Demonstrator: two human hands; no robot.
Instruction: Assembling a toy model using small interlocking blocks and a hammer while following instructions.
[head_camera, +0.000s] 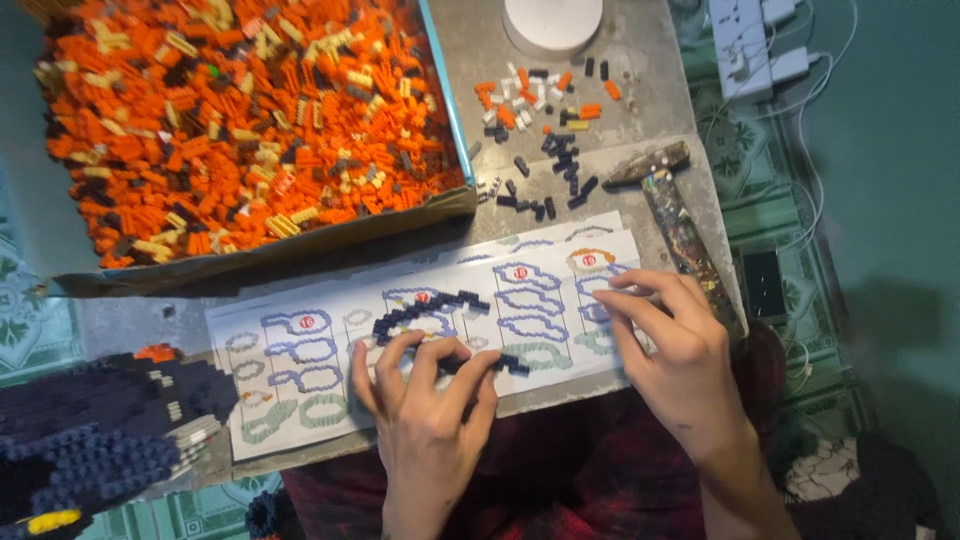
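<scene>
A white instruction sheet with outlined brick shapes lies across the grey table. On it sits a curved assembly of dark blue small bricks. My left hand presses down with its fingertips on the lower part of that assembly, where a few dark bricks stick out past my fingers. My right hand lies flat with spread fingers on the right end of the sheet, holding nothing.
A large cardboard tray of orange, black and cream bricks fills the upper left. Loose bricks lie beyond the sheet. A hammer and phone sit right. A dark built model stands at lower left.
</scene>
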